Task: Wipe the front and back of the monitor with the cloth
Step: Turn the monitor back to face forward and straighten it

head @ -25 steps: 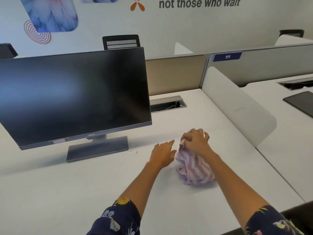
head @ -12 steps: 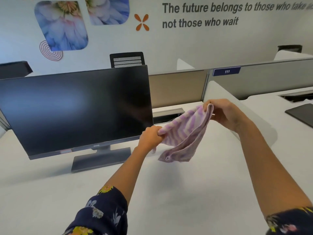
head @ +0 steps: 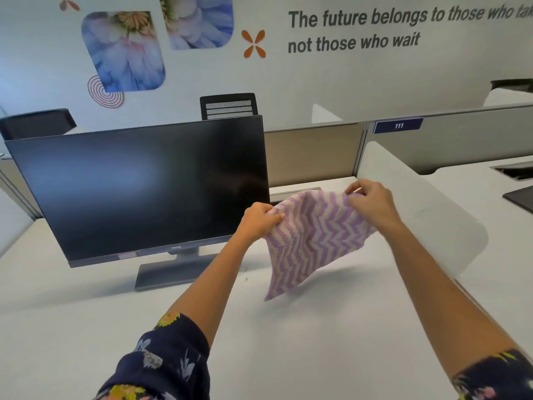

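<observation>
Seen from the head camera, I held the cloth (head: 314,241) up in the air above the desk (head: 317,336), spread between my two hands. My left hand (head: 259,219) gripped one top corner, its fingers curled tight round a bunch of the fabric, and it sat near the lower right corner of the monitor (head: 138,192). I could not tell whether my knuckles touched the frame. My right hand (head: 372,204) pinched the other top corner between thumb and fingertips, a little higher and farther back. The cloth was purple and white in zigzag stripes. It hung down from both grips with its lowest corner pointing at the desk but clear of it, and its shadow lay on the white top beneath. The monitor stood upright to the left of the cloth on a flat grey stand (head: 178,272), with its dark screen facing me. A white rounded divider (head: 418,220) ran along my right, just beyond my right hand. Behind the desk was a low partition (head: 311,154) carrying a blue tag (head: 398,125) marked 111, and the back of a black chair (head: 227,106) showed above the monitor. The wall (head: 346,82) bore flower pictures and dark lettering. Dark flowered sleeves (head: 170,359) covered my upper arms.
</observation>
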{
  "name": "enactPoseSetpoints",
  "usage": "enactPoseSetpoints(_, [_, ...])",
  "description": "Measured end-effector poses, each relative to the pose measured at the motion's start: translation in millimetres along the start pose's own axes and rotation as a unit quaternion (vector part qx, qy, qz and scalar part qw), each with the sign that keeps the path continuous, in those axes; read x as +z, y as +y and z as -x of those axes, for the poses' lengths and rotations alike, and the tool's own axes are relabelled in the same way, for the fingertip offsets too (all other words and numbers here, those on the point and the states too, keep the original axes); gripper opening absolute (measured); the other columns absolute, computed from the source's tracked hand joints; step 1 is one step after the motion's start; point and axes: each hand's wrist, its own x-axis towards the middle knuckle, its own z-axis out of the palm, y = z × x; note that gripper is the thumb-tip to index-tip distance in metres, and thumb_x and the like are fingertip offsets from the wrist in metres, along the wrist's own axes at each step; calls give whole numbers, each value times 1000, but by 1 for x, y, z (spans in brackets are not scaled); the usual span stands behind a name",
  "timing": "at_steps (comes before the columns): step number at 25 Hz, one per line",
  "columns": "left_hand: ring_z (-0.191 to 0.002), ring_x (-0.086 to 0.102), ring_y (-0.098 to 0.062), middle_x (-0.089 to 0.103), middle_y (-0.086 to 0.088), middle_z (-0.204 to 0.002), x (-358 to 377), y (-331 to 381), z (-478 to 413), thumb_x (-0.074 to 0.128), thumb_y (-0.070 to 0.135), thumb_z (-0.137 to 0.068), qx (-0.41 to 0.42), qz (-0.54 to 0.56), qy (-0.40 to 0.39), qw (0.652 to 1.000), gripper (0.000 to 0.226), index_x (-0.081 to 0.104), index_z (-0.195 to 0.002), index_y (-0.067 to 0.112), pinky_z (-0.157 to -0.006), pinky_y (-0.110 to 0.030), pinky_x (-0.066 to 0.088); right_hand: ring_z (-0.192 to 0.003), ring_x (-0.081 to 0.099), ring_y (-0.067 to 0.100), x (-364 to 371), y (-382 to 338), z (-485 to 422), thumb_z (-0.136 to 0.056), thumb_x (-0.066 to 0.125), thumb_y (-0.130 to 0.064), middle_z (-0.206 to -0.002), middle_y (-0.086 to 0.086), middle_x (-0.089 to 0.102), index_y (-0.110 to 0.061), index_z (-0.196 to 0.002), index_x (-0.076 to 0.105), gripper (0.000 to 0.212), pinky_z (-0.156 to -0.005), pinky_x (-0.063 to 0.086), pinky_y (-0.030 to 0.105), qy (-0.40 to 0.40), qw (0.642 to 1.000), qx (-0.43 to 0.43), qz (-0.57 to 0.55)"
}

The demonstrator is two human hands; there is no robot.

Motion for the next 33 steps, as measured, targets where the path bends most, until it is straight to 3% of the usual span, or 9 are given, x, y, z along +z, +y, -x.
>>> enactPoseSetpoints(5, [-71,73,-26,71,-13,-86,24,36,14,53,28,-94,-12,89,-36,995,26,68,-95,6,-63,-41,62,-84,65,17,61,-32,36,-82,67,-30,-95,3,73,-20,-100,68,20,-69,43,21,-33,997,-61,-38])
enactPoseSetpoints(12, [-90,71,-27,69,-12,-99,-1,46,23,36,13,-99,-64,205,-127,968,22,56,-102,20,-73,-40,61,-97,66,25,58,-38,38,-86,67,-22,-103,8,71,-19,-115,63,29,-79,51,29,-24,997,-64,-40])
enactPoseSetpoints(17, [-81,68,-23,69,-14,-90,4,48,24,38,13,-95,-102,238,-113,959,32,60,-116,4,-68,-32,58,-104,60,17,63,-51,68,-86,71,-20,-116,-2,61,-25,-142,42,63,-92,51,30,-230,968,-100,-24])
enactPoseSetpoints(19, [-90,71,-29,72,-17,-97,0,51,26,39,15,-94,-106,252,-179,945,34,60,-117,2,-76,-36,59,-96,64,17,57,-45,62,-87,65,-12,-109,0,67,-24,-133,53,49,-82,52,25,-161,981,-105,-20])
enactPoseSetpoints(21, [-91,73,-26,74,-14,-98,-7,55,25,42,20,-92,-91,155,-235,955,35,62,-117,7,-86,-39,57,-78,63,15,42,-38,49,-82,62,-11,-90,1,72,-23,-107,69,28,-66,47,23,-119,989,-77,-53])
enactPoseSetpoints(24, [-77,73,-13,75,2,-87,-12,49,15,54,27,-93,-21,-108,-209,972,21,66,-110,21,-85,-38,57,-66,57,13,14,-29,25,-66,57,-19,-72,2,67,-19,-79,72,20,-60,44,24,-146,980,-40,-131])
enactPoseSetpoints(26, [-74,70,-11,71,6,-82,-8,42,7,66,36,-87,14,-214,-161,963,22,71,-104,23,-78,-34,58,-67,57,12,3,-23,11,-68,60,-19,-70,0,65,-17,-75,72,15,-59,43,22,-179,974,-23,-135])
enactPoseSetpoints(29, [-87,62,-17,67,2,-93,9,44,0,68,39,-83,54,-321,-50,944,22,74,-100,27,-66,-31,53,-79,62,18,4,-4,-13,-67,60,-22,-75,-1,69,-20,-75,75,17,-69,50,29,-170,985,-24,26])
enactPoseSetpoints(33, [-107,44,-20,48,-2,-109,30,54,-7,62,37,-88,126,-349,97,924,23,71,-104,24,-69,-31,38,-88,62,24,6,8,-32,-72,61,-10,-85,3,70,-23,-82,75,21,-78,55,36,-89,990,-41,102])
